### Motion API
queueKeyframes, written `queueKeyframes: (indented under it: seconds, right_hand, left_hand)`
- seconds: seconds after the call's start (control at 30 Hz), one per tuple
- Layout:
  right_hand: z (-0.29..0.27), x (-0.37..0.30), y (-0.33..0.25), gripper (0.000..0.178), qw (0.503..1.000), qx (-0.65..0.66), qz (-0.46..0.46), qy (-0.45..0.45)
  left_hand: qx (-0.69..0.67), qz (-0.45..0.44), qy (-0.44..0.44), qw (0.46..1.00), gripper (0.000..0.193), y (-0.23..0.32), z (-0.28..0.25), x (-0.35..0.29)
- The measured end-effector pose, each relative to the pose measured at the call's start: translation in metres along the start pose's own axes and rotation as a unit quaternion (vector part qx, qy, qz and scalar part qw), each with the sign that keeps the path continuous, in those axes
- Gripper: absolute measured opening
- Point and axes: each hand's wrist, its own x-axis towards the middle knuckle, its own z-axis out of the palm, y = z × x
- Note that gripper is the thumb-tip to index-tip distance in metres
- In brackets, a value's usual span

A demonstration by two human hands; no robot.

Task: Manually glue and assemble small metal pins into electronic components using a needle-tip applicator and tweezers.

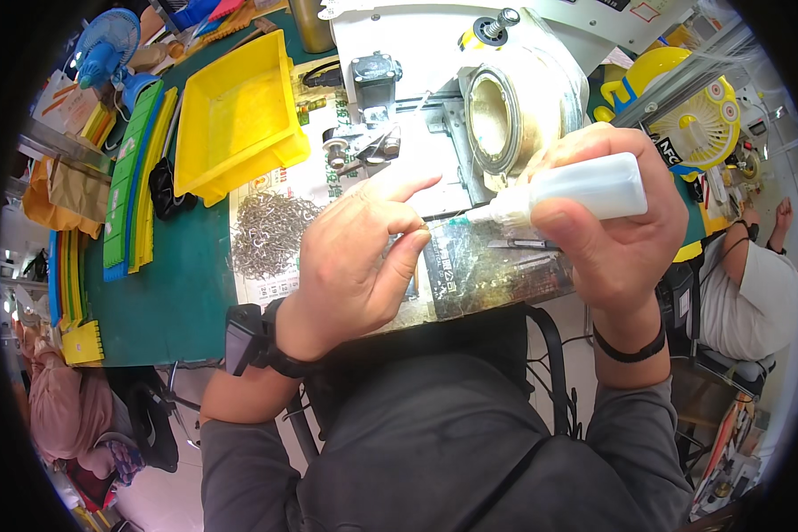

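Note:
My right hand (625, 244) is wrapped round a translucent white squeeze bottle (594, 184), which lies nearly level in the grip. Its narrow dispensing tip (476, 215) points left, toward the fingertips of my left hand (350, 257). There, thumb and forefinger are pinched together; whatever is between them is too small to make out. The bottle's tip sits close to that pinch, and I cannot tell if they touch. Beside my left hand, a heap of small shiny metal pieces (270, 232) is spread on printed paper.
A yellow plastic bin (239, 124) stands at the far left, next to green and yellow strips (133, 186). Beyond my hands are a metal bench device (377, 89) and a large round reel (496, 120). Fans (106, 44) are at both sides. Other people sit left and right.

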Motion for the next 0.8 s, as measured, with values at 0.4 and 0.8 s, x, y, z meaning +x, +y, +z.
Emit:
queueKeyframes:
  seconds: [0.4, 0.8]
  right_hand:
    - [-0.048, -0.013, 0.009, 0.043, 0.989, 0.090, -0.076, 0.093]
    - [-0.235, -0.029, 0.072, 0.027, 0.921, -0.022, 0.092, 0.378]
  left_hand:
    - [0.020, 0.035, 0.025, 0.999, 0.013, -0.003, 0.001, 0.003]
    - [0.024, -0.031, 0.008, 0.999, 0.005, 0.002, 0.004, -0.006]
